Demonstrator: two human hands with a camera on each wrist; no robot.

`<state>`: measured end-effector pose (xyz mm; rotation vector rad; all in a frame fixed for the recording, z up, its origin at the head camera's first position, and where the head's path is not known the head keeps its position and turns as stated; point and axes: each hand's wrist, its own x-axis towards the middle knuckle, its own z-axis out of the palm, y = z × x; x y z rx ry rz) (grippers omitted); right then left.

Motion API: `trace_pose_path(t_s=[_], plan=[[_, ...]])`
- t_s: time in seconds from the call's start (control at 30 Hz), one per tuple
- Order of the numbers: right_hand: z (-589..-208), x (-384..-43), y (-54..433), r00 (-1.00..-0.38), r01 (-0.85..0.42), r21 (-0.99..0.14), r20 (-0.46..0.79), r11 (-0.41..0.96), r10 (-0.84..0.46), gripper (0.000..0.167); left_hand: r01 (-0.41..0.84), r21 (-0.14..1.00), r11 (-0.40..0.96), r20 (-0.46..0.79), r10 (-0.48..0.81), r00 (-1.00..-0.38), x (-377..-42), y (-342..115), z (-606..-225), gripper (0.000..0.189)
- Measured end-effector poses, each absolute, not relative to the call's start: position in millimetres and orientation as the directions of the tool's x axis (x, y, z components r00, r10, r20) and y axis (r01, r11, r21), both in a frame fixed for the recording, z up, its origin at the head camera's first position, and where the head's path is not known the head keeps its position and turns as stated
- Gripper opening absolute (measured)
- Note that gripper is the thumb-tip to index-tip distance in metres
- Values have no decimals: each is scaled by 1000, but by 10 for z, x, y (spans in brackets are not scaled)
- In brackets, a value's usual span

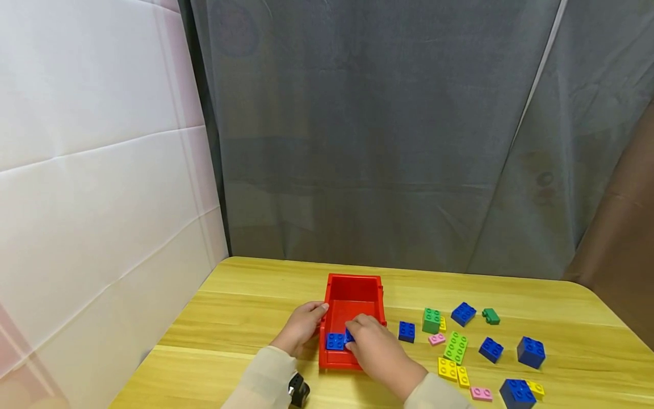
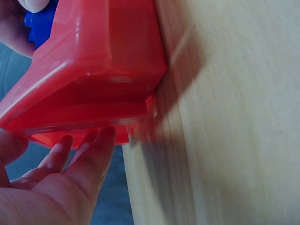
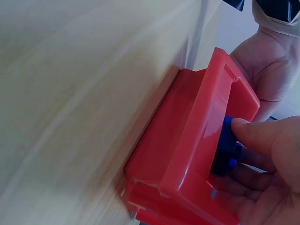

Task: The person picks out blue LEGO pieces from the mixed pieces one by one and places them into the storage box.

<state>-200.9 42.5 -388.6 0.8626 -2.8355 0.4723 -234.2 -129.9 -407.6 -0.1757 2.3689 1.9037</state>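
A red plastic bin (image 1: 352, 309) stands on the table. My left hand (image 1: 300, 328) grips its left side, the thumb at the rim and the fingers tucked under the outer lip in the left wrist view. One blue brick (image 1: 335, 341) lies in the bin's near left corner. Beside it, my right hand (image 1: 379, 353) pinches a second blue brick (image 3: 226, 147) between thumb and fingers, inside the near end of the bin. Most of that brick is hidden by the hand in the head view, while its studs show in the right wrist view.
Right of the bin lie several loose bricks: a blue brick (image 1: 406, 332) nearest, then a green brick (image 1: 431, 320), a lime brick (image 1: 456, 347), a yellow brick (image 1: 447, 369) and a pink brick (image 1: 481, 393). Larger blue bricks (image 1: 531, 353) sit farther right. A grey curtain (image 1: 368, 142) hangs behind the table.
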Motion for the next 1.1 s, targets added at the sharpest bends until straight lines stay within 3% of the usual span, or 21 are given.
trace_pose_path(t_s=[1.1], plan=[[-3886, -2033, 379, -851, -525, -253, 143, 813, -505, 37, -149, 970, 194, -147, -25, -989, -2348, -1298, -4088, 42]])
